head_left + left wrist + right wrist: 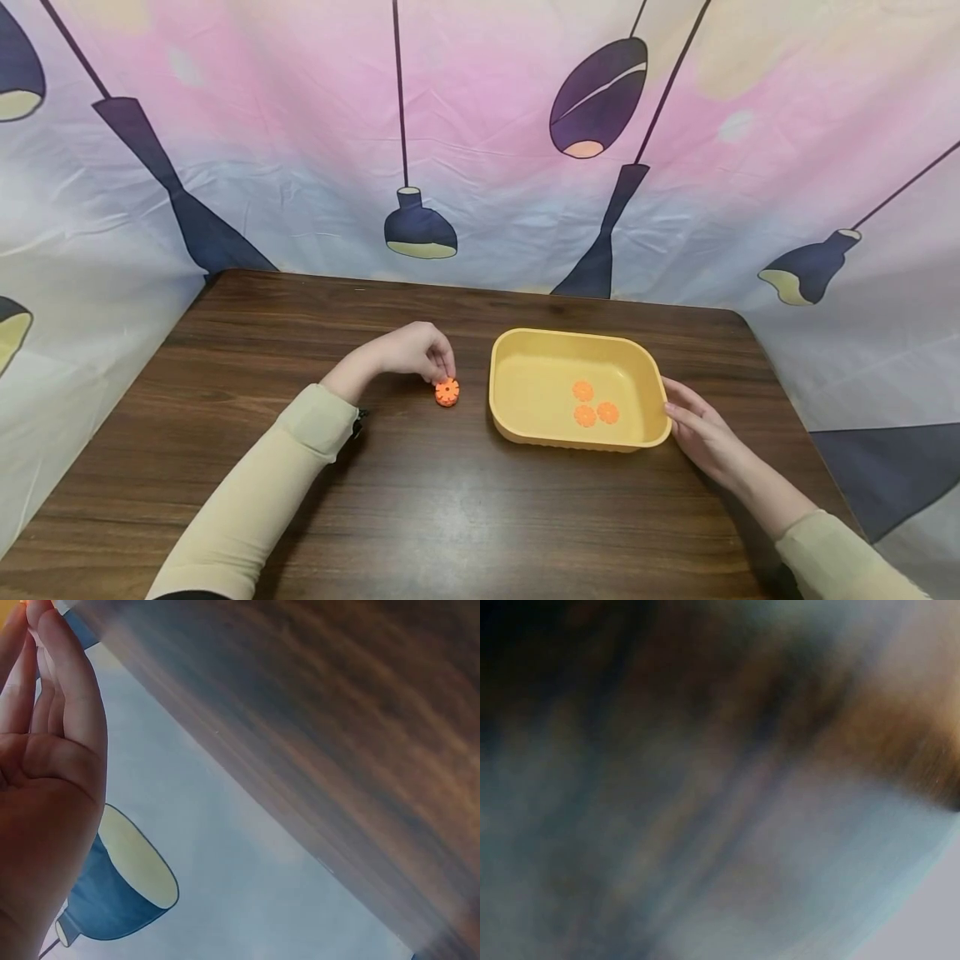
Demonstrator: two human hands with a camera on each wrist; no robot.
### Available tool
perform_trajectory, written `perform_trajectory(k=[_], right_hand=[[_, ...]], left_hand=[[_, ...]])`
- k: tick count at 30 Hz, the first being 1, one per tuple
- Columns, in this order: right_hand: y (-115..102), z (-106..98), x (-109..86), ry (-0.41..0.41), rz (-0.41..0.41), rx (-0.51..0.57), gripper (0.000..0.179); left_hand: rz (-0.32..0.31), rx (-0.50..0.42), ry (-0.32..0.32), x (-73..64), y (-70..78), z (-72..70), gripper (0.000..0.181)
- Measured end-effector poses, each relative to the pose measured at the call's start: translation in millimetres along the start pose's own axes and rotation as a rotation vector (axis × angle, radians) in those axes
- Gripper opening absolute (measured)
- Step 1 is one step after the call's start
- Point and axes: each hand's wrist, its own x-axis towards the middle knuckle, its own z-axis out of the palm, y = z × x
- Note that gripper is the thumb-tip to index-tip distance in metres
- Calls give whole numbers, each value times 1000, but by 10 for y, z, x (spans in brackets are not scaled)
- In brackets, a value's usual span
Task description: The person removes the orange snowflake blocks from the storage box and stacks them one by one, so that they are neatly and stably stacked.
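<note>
In the head view, my left hand (415, 350) reaches in from the left, its thumb and fingertips pinching the upper edge of small orange notched discs (447, 393) that overlap in a stack. A sliver of orange shows past the fingertips of this hand (56, 720) in the left wrist view. A yellow rectangular basin (517, 433) with rounded corners stands to the right of it. Three more orange notched discs (584, 415) lie flat on its floor, towards the right. My right hand (705, 433) holds the basin's right side, thumb at the rim. The right wrist view is too blurred to show this hand.
The basin and discs are on a dark brown wooden table (450, 517). Behind it hangs a pastel cloth (330, 125) printed with dark lamps, which also falls along both sides. The basin stands between the two hands, nearer the right one.
</note>
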Motion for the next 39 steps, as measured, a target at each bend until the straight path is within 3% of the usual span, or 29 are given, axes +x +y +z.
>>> perform_trajectory(k=[7,27,31,39], right_hand=[[5,4,-11,6,3,4,41],[-12,16,4,8,10,2,39],[-19,16,7,6,11,9,40],[-34,0,-1,-2,9,15,41]], left_hand=[[7,-14,-2,9,-76,34,10],[4,-17,8,-7,-114,49,12],[16,-13,25,5,-107,28,11],[95,-18,109,102,-8,20,9]])
